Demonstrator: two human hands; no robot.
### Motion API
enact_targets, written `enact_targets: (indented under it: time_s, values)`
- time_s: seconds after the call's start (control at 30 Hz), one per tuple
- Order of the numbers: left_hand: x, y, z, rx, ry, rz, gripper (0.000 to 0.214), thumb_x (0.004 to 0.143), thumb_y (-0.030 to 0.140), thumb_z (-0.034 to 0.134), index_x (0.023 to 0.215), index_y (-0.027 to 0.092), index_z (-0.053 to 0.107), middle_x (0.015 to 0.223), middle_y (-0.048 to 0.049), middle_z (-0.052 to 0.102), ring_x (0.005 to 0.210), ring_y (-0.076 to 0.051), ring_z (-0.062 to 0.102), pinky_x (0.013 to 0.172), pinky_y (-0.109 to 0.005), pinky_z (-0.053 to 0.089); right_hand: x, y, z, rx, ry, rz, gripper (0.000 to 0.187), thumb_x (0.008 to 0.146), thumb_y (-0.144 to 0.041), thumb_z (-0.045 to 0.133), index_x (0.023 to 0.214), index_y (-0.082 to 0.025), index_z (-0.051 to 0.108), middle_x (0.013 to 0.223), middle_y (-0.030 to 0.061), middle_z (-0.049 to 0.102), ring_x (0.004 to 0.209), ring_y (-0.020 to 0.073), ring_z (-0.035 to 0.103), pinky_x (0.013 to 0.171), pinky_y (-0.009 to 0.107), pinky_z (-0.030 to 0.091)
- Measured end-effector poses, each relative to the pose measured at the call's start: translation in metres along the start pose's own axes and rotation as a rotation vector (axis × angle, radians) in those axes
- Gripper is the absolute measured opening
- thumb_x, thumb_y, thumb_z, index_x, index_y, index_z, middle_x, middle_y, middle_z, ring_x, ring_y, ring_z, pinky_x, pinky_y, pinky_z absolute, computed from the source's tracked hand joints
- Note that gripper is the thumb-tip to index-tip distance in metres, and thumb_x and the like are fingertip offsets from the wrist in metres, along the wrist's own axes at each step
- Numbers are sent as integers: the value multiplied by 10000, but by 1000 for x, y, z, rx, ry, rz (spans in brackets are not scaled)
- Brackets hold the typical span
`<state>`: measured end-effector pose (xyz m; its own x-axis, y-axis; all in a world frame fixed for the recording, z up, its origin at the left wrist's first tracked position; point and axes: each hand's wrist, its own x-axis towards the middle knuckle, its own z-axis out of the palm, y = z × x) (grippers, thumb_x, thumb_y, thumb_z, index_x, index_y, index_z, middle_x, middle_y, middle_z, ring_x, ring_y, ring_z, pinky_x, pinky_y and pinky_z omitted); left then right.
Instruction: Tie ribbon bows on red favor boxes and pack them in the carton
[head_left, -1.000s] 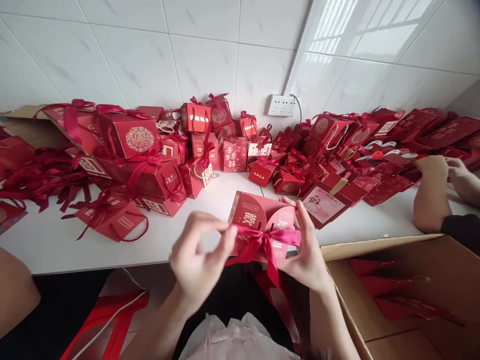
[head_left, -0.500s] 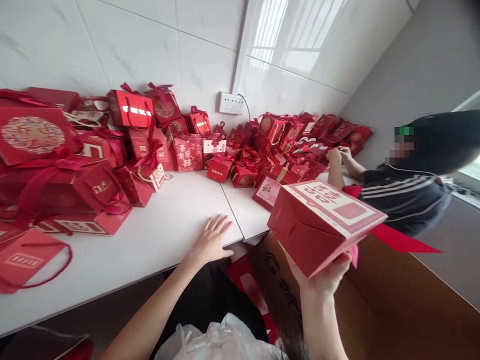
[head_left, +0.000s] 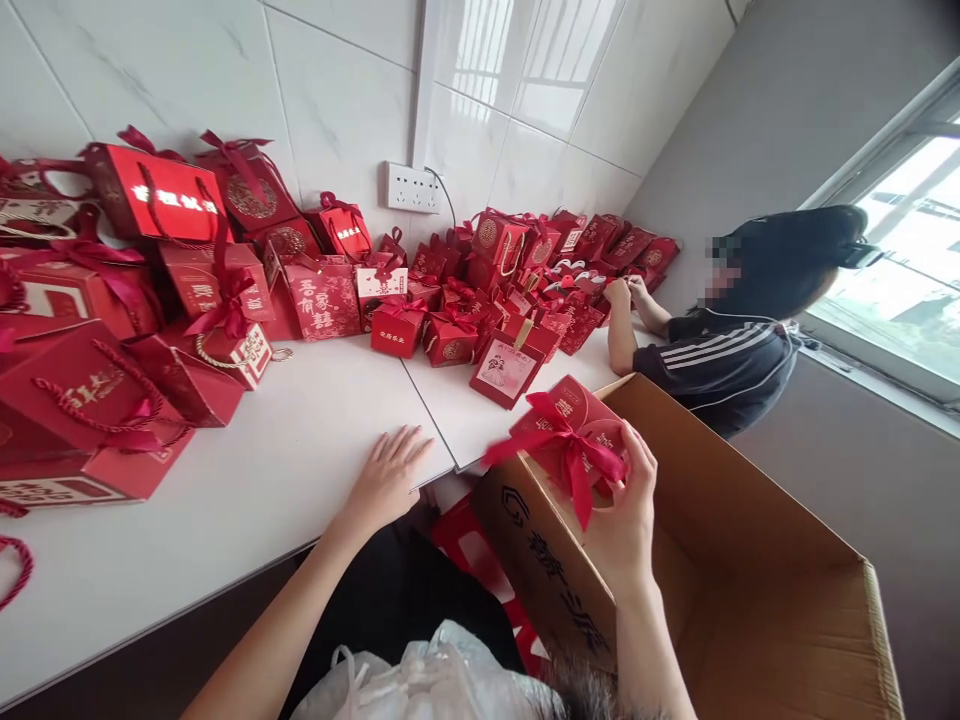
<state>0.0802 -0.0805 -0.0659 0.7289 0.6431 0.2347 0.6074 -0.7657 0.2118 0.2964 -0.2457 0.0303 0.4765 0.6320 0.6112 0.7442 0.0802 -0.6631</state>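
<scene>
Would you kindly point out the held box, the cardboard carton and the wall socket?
Held box [head_left: 588, 411], head view: on its printed red face.
Cardboard carton [head_left: 742, 510], head view: on its inner side wall.
Wall socket [head_left: 414, 188], head view: on its white panel.

Satin sheen, matt board

The ribbon [head_left: 576, 485] looks like shiny satin cloth, the red box [head_left: 564, 398] smooth card. The carton [head_left: 517, 545] is matt brown cardboard; the tabletop [head_left: 300, 440] looks smooth, the wall tiles [head_left: 341, 90] glossy.

1 bow-tied red box [head_left: 583, 408], tilted
</scene>
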Motion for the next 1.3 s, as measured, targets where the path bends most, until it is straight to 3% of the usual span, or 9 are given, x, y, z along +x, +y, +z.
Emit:
enact_targets:
  time_s: [0.1, 0.23, 0.43, 0.53, 0.67, 0.8, 0.93, 1.13, 1.3]
  values:
    - [1, -2, 0, 9, -13, 6, 686, 681, 76, 547, 1347, 216, 469, 1473, -103, 385, 1370, -301, 331, 1126, -507, 267, -2, 7, -11, -227, 47, -59, 726, 755, -270, 680, 1393, -327, 339, 1435, 136, 306, 1271, 338, 418, 936, 560, 470]
    - [4, -4, 2, 29, -43, 7, 672, 703, 103, 531, 1360, 219, 454, 1484, -88, 368, 1373, -303, 324, 1121, -509, 272, -8, 21, -38, -205, 85, 136, 822, 677, -299, 753, 1387, -312, 341, 1417, 137, 337, 1229, 332, 458, 922, 545, 488]
    - [8, -8, 5, 110, -35, 36, 637, 733, 128, 489, 1366, 193, 453, 1467, -98, 397, 1359, -299, 350, 1111, -498, 287, -17, 35, -90, 650, 267, 702, 711, 697, -558, 682, 1319, -308, 446, 1281, 94, 539, 1153, 297, 537, 807, 451, 567]
    - [9, -10, 7, 125, -13, 59, 602, 750, 145, 460, 1352, 166, 473, 1455, -113, 412, 1348, -309, 366, 1104, -507, 290, -20, 27, -105, 1020, 324, 786, 749, 624, -612, 706, 1291, -350, 489, 1277, 53, 554, 1160, 288, 531, 718, 376, 601]
    - [10, -10, 7, 133, 16, 73, 549, 782, 181, 415, 1324, 151, 494, 1434, -119, 442, 1329, -308, 395, 1090, -512, 302, -21, 20, -111, 1127, 332, 827, 756, 585, -621, 724, 1263, -357, 519, 1278, 44, 555, 1120, 280, 552, 620, 316, 606]
    - [11, -8, 5, 151, 46, 72, 516, 807, 210, 367, 1298, 145, 508, 1404, -113, 482, 1302, -297, 434, 1075, -492, 322, -27, 36, -113, 904, 390, 817, 708, 622, -677, 665, 1229, -337, 531, 1285, 48, 548, 1166, 274, 526, 761, 373, 586]
    - [12, -8, 8, 168, 82, 103, 517, 814, 223, 343, 1285, 112, 527, 1384, -149, 495, 1270, -322, 466, 1051, -502, 341, -37, 68, -122, 316, 345, 707, 849, 573, -478, 800, 1309, -305, 414, 1300, 95, 506, 1184, 298, 506, 891, 483, 515]
    - [13, -9, 9, 205, 112, 144, 512, 845, 245, 316, 1277, 86, 540, 1370, -171, 503, 1247, -345, 482, 1029, -503, 361, -51, 123, -155, -341, 81, 423, 1013, 633, -421, 748, 1431, -237, 151, 1412, 183, 234, 1267, 337, 390, 953, 560, 443]
    - [14, -5, 5, 192, 100, 150, 520, 872, 283, 290, 1278, 68, 535, 1364, -189, 501, 1241, -357, 480, 1035, -508, 351, -73, 178, -180, -553, -333, 660, 1008, 668, -396, 649, 1409, -120, 24, 1404, 244, 242, 1348, 355, 282, 1058, 520, 329]
